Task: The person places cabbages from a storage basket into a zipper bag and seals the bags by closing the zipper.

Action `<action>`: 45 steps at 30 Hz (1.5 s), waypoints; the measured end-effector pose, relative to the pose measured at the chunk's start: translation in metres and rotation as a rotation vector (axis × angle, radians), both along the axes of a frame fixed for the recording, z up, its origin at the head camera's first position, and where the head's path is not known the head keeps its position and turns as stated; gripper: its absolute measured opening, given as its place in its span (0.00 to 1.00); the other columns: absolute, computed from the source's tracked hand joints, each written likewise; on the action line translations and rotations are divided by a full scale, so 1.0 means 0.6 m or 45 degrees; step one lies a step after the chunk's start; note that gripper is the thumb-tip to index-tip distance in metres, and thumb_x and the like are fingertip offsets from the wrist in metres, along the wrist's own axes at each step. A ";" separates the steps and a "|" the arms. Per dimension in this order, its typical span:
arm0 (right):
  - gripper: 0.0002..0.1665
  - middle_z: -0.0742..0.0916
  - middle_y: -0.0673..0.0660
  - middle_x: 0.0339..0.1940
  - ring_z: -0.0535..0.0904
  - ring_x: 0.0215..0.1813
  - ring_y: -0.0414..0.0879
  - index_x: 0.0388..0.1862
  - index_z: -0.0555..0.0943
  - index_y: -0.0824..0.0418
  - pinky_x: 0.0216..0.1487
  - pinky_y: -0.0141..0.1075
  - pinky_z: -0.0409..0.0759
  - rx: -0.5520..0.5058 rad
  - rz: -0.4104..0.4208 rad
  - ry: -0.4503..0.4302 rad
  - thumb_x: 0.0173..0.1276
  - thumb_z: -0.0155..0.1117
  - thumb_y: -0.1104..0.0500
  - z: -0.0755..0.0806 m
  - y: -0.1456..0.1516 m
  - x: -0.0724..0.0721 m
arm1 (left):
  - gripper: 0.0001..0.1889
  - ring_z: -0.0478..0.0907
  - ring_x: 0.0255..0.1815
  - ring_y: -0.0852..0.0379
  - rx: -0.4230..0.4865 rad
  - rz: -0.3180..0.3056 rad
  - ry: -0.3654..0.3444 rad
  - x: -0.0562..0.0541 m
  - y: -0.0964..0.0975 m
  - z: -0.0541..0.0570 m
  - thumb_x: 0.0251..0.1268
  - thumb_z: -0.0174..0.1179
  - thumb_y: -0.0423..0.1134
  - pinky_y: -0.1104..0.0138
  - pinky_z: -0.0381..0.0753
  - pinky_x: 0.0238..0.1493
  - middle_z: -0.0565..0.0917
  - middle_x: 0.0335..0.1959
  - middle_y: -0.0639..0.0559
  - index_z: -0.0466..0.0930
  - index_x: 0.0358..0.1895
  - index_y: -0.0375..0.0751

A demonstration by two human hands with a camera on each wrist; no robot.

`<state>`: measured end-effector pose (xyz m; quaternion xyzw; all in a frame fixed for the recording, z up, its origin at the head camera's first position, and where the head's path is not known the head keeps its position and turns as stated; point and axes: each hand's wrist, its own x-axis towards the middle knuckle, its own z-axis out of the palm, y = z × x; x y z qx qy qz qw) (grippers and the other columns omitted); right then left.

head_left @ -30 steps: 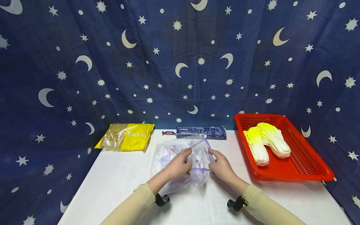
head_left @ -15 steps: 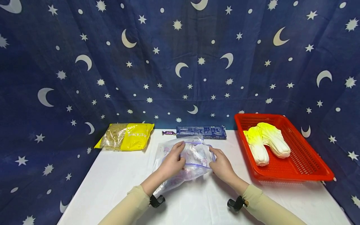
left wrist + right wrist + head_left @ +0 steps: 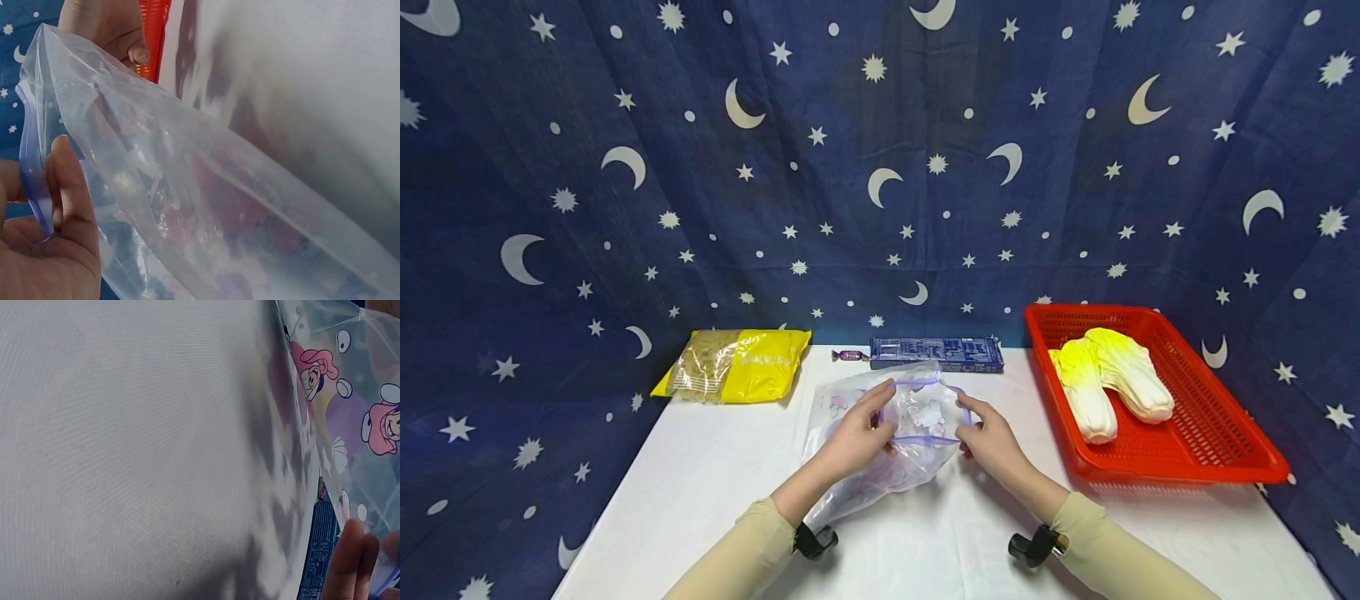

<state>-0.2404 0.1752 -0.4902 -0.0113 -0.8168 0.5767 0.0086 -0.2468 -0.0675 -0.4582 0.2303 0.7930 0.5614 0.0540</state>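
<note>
Pinching either side, left hand and right hand have drawn the plastic bag wider at its purple rim, seemingly easing access.

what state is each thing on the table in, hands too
plastic bag, mouth open, between both hands
left hand, gripping the bag's rim
right hand, gripping the bag's rim
yellow packet, lying flat, seal unclear
purple candy, wrapped, lying down
blue box, lying flat
red basket, upright, uncovered
cabbages, lying in the basket
</note>
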 end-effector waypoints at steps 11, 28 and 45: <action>0.42 0.76 0.67 0.68 0.79 0.25 0.47 0.77 0.66 0.69 0.24 0.39 0.84 0.081 0.034 0.005 0.61 0.59 0.70 0.003 -0.003 0.004 | 0.34 0.82 0.27 0.53 0.127 -0.052 -0.147 0.000 0.006 -0.005 0.70 0.55 0.28 0.62 0.90 0.33 0.54 0.82 0.39 0.57 0.77 0.24; 0.44 0.64 0.72 0.75 0.78 0.34 0.46 0.80 0.55 0.73 0.32 0.38 0.89 -0.017 0.047 0.036 0.68 0.60 0.74 -0.019 -0.011 0.008 | 0.35 0.83 0.33 0.50 0.092 -0.053 -0.215 -0.007 0.028 -0.004 0.69 0.57 0.28 0.61 0.90 0.38 0.53 0.82 0.38 0.57 0.77 0.24; 0.44 0.65 0.75 0.74 0.84 0.43 0.54 0.80 0.58 0.67 0.42 0.43 0.88 0.059 0.142 -0.071 0.70 0.65 0.63 0.045 0.024 0.046 | 0.36 0.79 0.35 0.56 0.158 -0.056 -0.257 -0.008 0.031 -0.018 0.69 0.57 0.26 0.65 0.89 0.38 0.51 0.83 0.39 0.55 0.79 0.28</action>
